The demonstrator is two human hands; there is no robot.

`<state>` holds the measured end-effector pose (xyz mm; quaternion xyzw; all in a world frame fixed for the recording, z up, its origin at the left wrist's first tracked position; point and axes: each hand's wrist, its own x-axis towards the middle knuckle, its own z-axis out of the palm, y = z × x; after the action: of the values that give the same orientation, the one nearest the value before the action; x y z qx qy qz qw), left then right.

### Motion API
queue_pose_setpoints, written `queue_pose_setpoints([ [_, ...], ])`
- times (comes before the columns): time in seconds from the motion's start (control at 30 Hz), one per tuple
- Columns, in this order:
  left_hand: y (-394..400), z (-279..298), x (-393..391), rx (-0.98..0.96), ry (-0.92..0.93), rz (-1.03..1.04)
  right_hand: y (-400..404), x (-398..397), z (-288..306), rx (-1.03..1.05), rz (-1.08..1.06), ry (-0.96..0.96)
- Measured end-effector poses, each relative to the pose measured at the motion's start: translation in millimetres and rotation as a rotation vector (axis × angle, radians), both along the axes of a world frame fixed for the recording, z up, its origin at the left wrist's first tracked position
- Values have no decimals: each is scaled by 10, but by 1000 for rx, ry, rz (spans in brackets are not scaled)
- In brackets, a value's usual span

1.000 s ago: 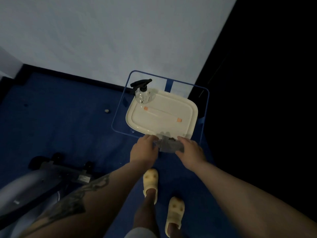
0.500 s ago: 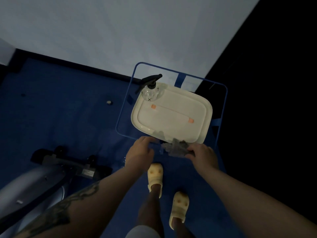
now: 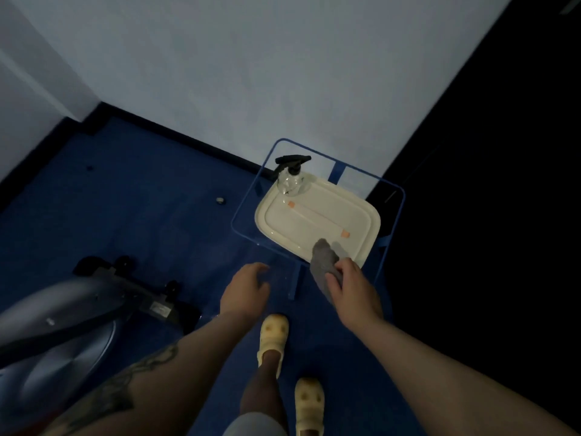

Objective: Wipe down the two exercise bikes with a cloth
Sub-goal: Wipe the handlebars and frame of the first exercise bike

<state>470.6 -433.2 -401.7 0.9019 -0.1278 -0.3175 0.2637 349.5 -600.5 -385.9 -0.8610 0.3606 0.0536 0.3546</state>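
Standing at the far left, an exercise bike (image 3: 63,322) shows only its grey housing and black foot bar on the blue carpet; a pale sticker on the foot bar is too small and dim to read. No writing can be made out anywhere in the dim light.

To its right the left hand (image 3: 246,286) hangs above the carpet just off the near left corner of a clear, blue-edged table (image 3: 393,196), fingers loosely curled and holding nothing. Half a second ago it reached to the table's near edge beside the cloth; now it has let go and drawn back.

On the table sits a cream tray (image 3: 367,243) with two small orange marks on its floor. A clear spray bottle (image 3: 290,177) with a black trigger head stands at the tray's far left corner, where it stood before.

Farther right, the right hand (image 3: 353,289) grips a grey cloth (image 3: 325,262), fingers curled round its lower part at the tray's near edge. The cloth's free end rises over the tray's near rim; earlier it lay bunched lower, between both hands.

Below the hands, two pale yellow clogs (image 3: 273,338) stand on the carpet.
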Motion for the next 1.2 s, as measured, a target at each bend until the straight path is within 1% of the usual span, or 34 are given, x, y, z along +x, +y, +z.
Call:
queue_pose_setpoints([
  [0.17,491,432,-417,-149,-46,203,408,-128,386,121,-4,-227],
  [0.27,925,693,-624,-199,-77,286,773,-122,611,196,28,-353],
  [0.33,1259,871,-746,-202,-131,354,1046,-85,768,213,100,-416],
  [0.5,2047,1338,-1038,-216,-236,589,1780,-20,1164,266,292,-501],
  [0.67,2800,1704,-1261,-268,-337,736,2567,19,1465,332,472,-567],
  [0.77,3245,1881,-1344,-328,-401,787,3040,74,1619,357,521,-614],
  [0.87,3699,2046,-1389,-355,-455,814,3508,119,1789,408,526,-661],
  [1.07,4478,2413,-1333,-398,-552,735,4228,187,2140,444,422,-765],
  [1.2,4774,2622,-1195,-497,-567,713,4556,268,2300,440,351,-805],
])
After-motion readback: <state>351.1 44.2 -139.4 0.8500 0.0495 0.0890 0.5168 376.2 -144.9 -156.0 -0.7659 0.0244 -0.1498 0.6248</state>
